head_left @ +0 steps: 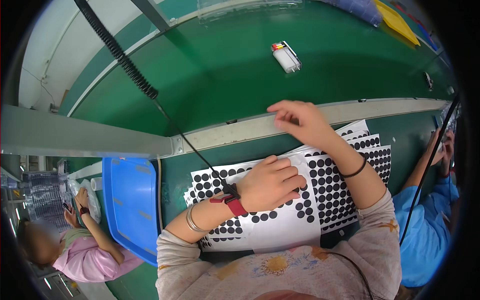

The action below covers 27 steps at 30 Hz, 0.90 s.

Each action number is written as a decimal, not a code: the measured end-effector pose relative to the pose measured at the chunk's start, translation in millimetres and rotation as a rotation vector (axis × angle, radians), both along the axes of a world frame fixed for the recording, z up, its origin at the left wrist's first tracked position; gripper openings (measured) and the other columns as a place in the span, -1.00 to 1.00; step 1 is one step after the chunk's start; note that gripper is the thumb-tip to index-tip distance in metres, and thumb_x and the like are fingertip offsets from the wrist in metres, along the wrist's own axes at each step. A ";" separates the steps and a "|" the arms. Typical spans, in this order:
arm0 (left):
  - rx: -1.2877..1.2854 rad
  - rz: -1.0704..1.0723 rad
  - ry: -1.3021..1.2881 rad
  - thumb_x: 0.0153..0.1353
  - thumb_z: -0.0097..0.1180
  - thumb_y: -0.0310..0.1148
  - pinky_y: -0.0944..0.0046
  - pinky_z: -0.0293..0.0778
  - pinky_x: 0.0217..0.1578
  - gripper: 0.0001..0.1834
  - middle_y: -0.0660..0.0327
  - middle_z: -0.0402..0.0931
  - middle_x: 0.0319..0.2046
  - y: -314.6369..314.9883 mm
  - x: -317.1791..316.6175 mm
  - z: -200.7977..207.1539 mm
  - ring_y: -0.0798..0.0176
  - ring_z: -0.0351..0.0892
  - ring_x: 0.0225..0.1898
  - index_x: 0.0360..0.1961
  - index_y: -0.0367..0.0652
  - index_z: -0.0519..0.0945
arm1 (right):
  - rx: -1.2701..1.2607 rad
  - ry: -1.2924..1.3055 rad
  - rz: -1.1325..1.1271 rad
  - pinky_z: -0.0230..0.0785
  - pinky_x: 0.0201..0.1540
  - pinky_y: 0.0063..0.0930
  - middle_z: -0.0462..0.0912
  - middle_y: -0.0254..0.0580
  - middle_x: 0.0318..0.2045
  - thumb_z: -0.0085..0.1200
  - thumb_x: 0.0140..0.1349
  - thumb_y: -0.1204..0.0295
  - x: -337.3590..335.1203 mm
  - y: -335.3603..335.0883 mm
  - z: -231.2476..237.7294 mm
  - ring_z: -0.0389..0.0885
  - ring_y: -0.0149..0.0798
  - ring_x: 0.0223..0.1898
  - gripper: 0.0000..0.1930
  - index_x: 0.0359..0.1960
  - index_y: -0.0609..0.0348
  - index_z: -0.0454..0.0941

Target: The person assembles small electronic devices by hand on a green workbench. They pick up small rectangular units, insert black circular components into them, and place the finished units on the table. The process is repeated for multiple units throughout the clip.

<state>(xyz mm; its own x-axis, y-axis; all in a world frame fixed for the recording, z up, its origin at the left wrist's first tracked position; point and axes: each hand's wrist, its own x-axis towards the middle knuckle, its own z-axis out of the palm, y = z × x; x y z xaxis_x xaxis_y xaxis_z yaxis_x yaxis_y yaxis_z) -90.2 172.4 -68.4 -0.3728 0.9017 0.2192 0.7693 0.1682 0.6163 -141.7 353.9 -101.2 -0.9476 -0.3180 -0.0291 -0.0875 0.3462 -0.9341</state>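
Note:
My left hand [270,185] rests on a stack of white sheets [282,235] covered with rows of black round stickers [332,192]. Its fingers are bent closed, palm down, and the thumb is hidden. A black dot shows by the fingertips, but I cannot make out what they hold. A red wristband [234,204] on that wrist joins a black coiled cord [120,55] from above. My right hand [302,122] hovers by the pale rail [225,131], index finger stretched out and the others loosely bent, holding nothing visible. Beyond lies a small white device [287,57] with a red and yellow end.
The green belt [215,75] runs beyond the rail. A blue tray [131,200] stands at left beside a metal post [85,132]. One person [90,255] works at far left, another in blue [425,225] at right. A yellow tray [397,22] sits at the far right.

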 end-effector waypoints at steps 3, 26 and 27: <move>-0.022 0.042 -0.045 -0.06 0.18 -0.26 0.28 0.19 -0.32 -0.73 0.33 0.33 -0.40 0.9 1.5 0.1 0.24 0.30 -0.33 -0.28 0.00 0.51 | 0.057 0.102 0.050 0.35 -0.34 -0.52 0.56 -0.27 -0.48 0.10 0.06 0.52 7.7 -4.4 -0.7 0.48 -0.37 -0.45 -0.76 -0.18 0.12 0.54; 0.041 0.020 -0.230 -0.14 0.22 -0.34 0.30 0.15 -0.27 -0.76 0.44 0.38 -0.41 1.6 -0.9 -2.0 0.29 0.32 -0.30 -0.38 0.06 0.49 | 0.060 0.138 0.079 0.35 -0.32 -0.50 0.57 -0.24 -0.46 0.12 0.05 0.49 7.9 -4.2 -1.8 0.49 -0.36 -0.43 -0.78 -0.21 0.14 0.55; 0.046 0.019 -0.238 -0.14 0.22 -0.34 0.30 0.15 -0.27 -0.77 0.43 0.38 -0.41 1.4 -1.0 -2.1 0.29 0.33 -0.30 -0.38 0.06 0.49 | 0.045 0.137 0.069 0.35 -0.33 -0.48 0.57 -0.24 -0.46 0.13 0.04 0.48 7.9 -4.5 -2.6 0.49 -0.34 -0.44 -0.79 -0.23 0.13 0.55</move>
<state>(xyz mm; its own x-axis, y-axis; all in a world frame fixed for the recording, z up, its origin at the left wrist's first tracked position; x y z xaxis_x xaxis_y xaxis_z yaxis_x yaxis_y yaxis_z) -91.2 173.8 -70.4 -0.4354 0.8852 0.1640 0.5984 0.1485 0.7873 -133.8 349.4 -103.7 -0.9196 -0.3841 0.0827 -0.2377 0.3763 -0.8955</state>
